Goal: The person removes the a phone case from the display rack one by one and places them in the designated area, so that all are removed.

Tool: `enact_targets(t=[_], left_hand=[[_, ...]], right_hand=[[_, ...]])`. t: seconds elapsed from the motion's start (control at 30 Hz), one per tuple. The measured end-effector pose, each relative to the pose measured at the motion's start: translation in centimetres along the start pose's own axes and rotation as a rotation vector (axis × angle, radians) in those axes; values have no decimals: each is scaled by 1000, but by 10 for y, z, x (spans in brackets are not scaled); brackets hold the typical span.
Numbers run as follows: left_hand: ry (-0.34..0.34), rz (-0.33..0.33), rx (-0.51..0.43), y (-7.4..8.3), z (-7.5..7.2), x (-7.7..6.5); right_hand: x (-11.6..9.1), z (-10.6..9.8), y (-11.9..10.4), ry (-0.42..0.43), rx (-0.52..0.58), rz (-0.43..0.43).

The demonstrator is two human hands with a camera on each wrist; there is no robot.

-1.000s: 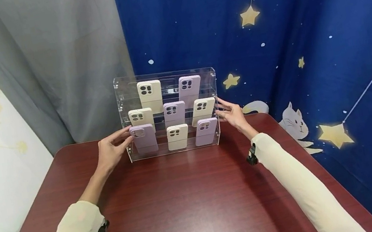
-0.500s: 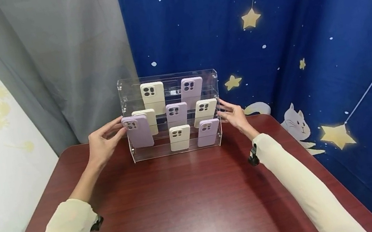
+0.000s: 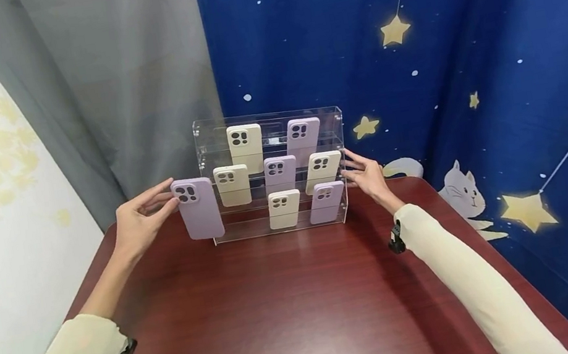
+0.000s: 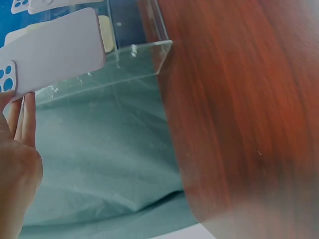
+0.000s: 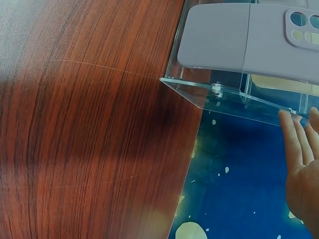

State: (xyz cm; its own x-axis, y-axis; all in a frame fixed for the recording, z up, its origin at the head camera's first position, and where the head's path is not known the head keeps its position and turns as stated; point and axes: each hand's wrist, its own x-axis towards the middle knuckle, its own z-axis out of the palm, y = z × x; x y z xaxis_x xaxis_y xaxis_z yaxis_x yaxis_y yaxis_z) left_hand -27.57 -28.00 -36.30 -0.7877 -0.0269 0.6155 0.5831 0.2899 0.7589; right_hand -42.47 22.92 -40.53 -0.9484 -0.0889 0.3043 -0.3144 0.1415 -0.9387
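A lavender phone case (image 3: 200,210) hangs upright in front of the left end of a clear acrylic display rack (image 3: 248,229). My left hand (image 3: 139,221) pinches the case by its upper left edge, beside the camera cutouts. In the left wrist view, the thumb of that left hand (image 4: 17,159) lies near the cutouts and its fingers reach behind the case (image 4: 60,55). At the rack's opposite end, my right hand (image 3: 367,177) touches the side panel with extended fingers. The right wrist view shows its fingertips (image 5: 285,115) right at the panel's edge.
On the rack's tiers stand several cream and lavender cases, among them a cream case (image 3: 233,185) at middle left and a lavender case (image 3: 326,202) at lower right. The rack is near the far edge of a red-brown table (image 3: 282,302). Behind hang grey and blue curtains (image 3: 293,31).
My left hand has lifted the lavender case from the bottom tier's left place and drawn it leftward, out in front of the rack. The right hand stays at the rack's side.
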Motion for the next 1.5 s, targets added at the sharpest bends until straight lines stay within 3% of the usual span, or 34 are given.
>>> enact_targets(t=[0.17,0.43,0.7,0.9,1.13,1.5], left_hand=[[-28,-48,53,-6,-15,-13],[-102,-171,24,-42,-40,-34],[-234,-233,22,-60,-60,-60],[-254,-285,-1,-70,-64,-67],[-284,-343,174,-87,-67,-76],[-281,-423,204,-115,-65,-79]], right_hand=[[-1,-3,-1,-10,7,7],[-9,-1,-19,-35,29,38],[-4,-2,1,-9,26,45],[-3,-2,8,13,-15,8],[-2,0,9,13,-16,5],[-6,0,2,5,33,43]])
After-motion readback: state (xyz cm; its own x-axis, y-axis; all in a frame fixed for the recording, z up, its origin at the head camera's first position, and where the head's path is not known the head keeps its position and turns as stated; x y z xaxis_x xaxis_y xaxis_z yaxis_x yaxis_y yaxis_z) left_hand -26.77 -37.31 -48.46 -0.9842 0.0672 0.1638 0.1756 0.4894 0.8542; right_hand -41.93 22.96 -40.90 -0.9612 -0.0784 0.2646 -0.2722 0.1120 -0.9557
